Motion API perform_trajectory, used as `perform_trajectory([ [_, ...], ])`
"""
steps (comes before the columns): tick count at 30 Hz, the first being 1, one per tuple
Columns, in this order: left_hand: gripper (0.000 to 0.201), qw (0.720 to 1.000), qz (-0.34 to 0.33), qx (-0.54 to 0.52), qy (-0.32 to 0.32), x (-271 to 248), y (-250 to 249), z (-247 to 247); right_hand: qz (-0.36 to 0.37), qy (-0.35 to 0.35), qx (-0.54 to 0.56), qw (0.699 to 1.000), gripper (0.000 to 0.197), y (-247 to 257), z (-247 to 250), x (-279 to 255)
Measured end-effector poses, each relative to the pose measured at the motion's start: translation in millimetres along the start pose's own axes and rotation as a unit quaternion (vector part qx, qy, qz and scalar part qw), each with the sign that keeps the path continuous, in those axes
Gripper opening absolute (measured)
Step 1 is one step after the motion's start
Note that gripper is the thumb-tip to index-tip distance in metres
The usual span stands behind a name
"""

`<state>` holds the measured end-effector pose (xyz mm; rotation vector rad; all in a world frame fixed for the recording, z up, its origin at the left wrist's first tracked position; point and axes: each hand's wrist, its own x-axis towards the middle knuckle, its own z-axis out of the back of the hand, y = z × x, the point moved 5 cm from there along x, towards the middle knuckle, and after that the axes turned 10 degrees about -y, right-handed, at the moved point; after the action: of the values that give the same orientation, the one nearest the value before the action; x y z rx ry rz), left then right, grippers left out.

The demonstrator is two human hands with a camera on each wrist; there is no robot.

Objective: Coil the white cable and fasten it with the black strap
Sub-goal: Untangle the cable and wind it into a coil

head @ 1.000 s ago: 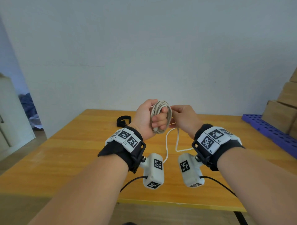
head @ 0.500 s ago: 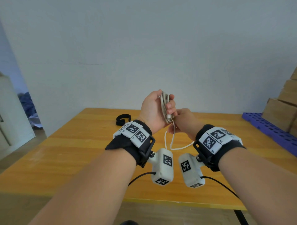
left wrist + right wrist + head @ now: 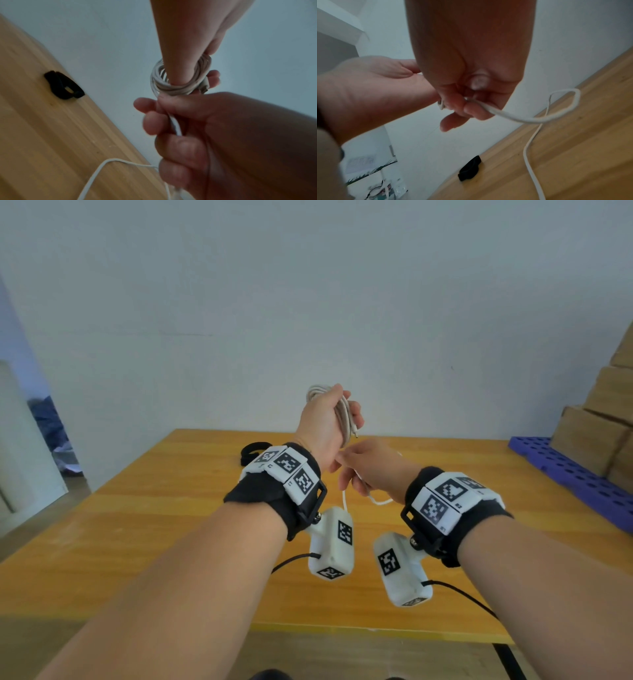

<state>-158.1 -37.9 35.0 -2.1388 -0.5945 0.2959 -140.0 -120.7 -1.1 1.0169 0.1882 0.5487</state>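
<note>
My left hand (image 3: 330, 419) is raised above the wooden table (image 3: 171, 525) and grips the coiled part of the white cable (image 3: 344, 414), its loops wound round the thumb (image 3: 176, 70). Just below it my right hand (image 3: 363, 470) pinches the loose tail of the cable (image 3: 518, 117), which runs through its curled fingers (image 3: 154, 121) and hangs in a short loop toward the table (image 3: 344, 501). A connector end sticks out of the coil (image 3: 356, 434). The black strap (image 3: 251, 451) lies curled on the table at the far left, apart from both hands (image 3: 64, 85) (image 3: 470, 171).
A blue perforated pallet (image 3: 568, 474) and stacked cardboard boxes (image 3: 603, 419) stand at the right edge. A white wall rises right behind the table. A doorway with blue cloth (image 3: 44, 419) opens at the left. Camera units hang under both wrists.
My left hand has risen with the coil and turned its back toward me. My right hand has dropped below it, sliding down the loose tail, which now hangs shorter.
</note>
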Motion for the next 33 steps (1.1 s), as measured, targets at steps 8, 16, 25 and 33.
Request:
perform_trajectory([
  [8, 0.037, 0.965, -0.089, 0.243, -0.03, 11, 0, 16, 0.029, -0.012, -0.08, 0.996, 0.031, 4, -5, -1],
  [16, 0.041, 0.898, -0.145, 0.414, -0.037, 14, -5, 21, 0.04, -0.046, -0.102, 0.993, 0.03, 14, 3, 3],
  [25, 0.04, 0.857, -0.11, 0.502, -0.014, 12, 3, 32, 0.04, -0.051, -0.054, 0.996, 0.016, 11, 13, 5],
  [33, 0.04, 0.849, -0.018, 0.528, 0.03, 7, 15, 35, 0.068, -0.122, -0.002, 0.99, 0.01, 11, 25, 8],
])
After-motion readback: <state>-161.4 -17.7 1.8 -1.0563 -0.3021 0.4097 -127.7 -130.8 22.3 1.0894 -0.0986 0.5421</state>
